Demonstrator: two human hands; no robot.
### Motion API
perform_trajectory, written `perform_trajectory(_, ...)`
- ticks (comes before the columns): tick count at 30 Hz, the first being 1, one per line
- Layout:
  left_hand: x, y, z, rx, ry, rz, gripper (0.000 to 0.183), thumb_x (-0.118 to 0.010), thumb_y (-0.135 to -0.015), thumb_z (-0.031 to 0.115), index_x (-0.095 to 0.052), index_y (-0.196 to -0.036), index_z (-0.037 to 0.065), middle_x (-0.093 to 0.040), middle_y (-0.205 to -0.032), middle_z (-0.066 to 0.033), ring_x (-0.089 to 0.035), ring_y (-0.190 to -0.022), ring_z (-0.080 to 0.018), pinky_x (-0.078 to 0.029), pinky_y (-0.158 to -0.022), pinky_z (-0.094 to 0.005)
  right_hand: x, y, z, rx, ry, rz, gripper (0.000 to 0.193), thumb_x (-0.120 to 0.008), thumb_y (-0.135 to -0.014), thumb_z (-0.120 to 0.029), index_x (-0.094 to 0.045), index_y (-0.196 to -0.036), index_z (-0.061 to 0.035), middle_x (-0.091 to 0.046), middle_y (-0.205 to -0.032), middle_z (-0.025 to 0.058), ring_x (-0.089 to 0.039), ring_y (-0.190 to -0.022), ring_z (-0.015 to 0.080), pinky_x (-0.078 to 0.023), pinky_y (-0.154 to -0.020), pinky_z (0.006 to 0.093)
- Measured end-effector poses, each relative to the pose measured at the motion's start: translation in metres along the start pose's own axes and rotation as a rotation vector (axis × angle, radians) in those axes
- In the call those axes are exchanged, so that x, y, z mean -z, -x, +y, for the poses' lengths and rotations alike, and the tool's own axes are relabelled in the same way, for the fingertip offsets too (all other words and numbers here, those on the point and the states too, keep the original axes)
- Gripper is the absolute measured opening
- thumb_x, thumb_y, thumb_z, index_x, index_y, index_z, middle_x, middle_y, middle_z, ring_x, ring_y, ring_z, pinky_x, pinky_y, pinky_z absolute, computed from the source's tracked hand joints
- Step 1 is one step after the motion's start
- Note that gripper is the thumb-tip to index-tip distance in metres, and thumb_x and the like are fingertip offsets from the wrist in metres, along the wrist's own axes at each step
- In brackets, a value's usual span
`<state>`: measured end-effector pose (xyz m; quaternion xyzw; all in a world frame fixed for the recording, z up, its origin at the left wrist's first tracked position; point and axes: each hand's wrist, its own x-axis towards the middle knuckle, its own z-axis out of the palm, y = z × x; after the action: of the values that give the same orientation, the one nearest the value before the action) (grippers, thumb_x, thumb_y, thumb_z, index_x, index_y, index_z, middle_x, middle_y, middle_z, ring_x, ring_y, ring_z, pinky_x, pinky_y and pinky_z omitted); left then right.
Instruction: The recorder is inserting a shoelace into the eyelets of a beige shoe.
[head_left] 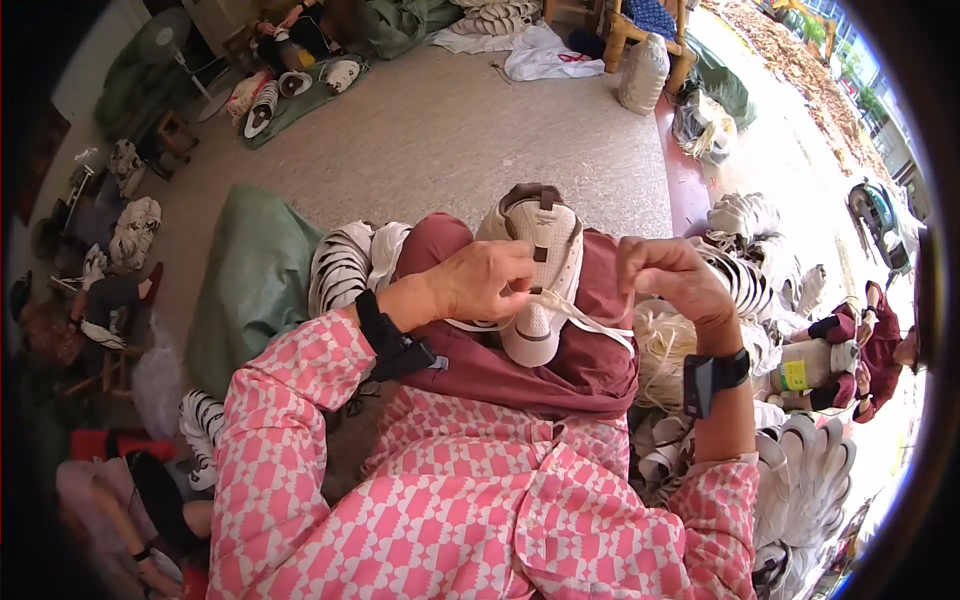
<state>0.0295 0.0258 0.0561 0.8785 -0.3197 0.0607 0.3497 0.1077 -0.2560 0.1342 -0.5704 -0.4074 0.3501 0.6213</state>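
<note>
A white sneaker (540, 240) with brown trim rests sole-down on my maroon-clad knees. My left hand (485, 280) lies over its near end, fingers pinching the white lace (580, 315) where it enters the shoe. My right hand (665, 270) is raised to the right of the shoe, fingers closed on the lace, which runs taut from the shoe up to it. Both wrists wear black bands.
Several white striped shoes (345, 265) lie beside my left knee on a green sack (250, 280). More white shoes (800, 480) and a bundle of white laces (665, 350) pile at my right. A person's legs (150, 510) show at lower left; another person (870, 350) sits far right.
</note>
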Motion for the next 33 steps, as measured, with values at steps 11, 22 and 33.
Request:
perform_trajectory(11, -0.009, -0.032, 0.007, -0.311, -0.299, 0.053, 0.015, -0.068, -0.074, 0.010, -0.062, -0.087, 0.007, -0.058, -0.080, -0.0085, -0.061, -0.078, -0.0279, -0.050, -0.073, -0.0385, -0.027, -0.026, 0.058, -0.057, 1.139, 0.125, 0.036, -0.080, -0.073, -0.025, -0.063, -0.101, -0.0089, -0.069, -0.077, 0.0102, -0.068, -0.077, 0.0312, -0.049, -0.077, 0.0411)
perform_trajectory(22, -0.022, -0.051, -0.017, -0.135, -0.030, -0.074, 0.012, -0.063, -0.086, 0.011, -0.068, -0.093, 0.004, -0.063, -0.088, -0.0147, -0.063, -0.087, -0.0314, -0.050, -0.077, -0.0390, -0.013, -0.012, 0.077, 0.000, 1.168, 0.134, 0.033, -0.083, -0.072, -0.022, -0.062, -0.093, -0.0074, -0.066, -0.073, 0.0092, -0.066, -0.069, 0.0309, -0.050, -0.061, 0.0394)
perform_trajectory(33, -0.013, -0.066, -0.010, 0.109, 0.027, -0.356, 0.018, -0.068, -0.082, 0.021, -0.071, -0.093, 0.007, -0.067, -0.086, -0.0113, -0.065, -0.082, -0.0285, -0.049, -0.074, -0.0382, -0.012, -0.008, 0.085, 0.157, 1.090, 0.114, 0.024, -0.077, -0.079, -0.012, -0.057, -0.090, -0.0034, -0.067, -0.075, 0.0108, -0.067, -0.069, 0.0301, -0.051, -0.060, 0.0379)
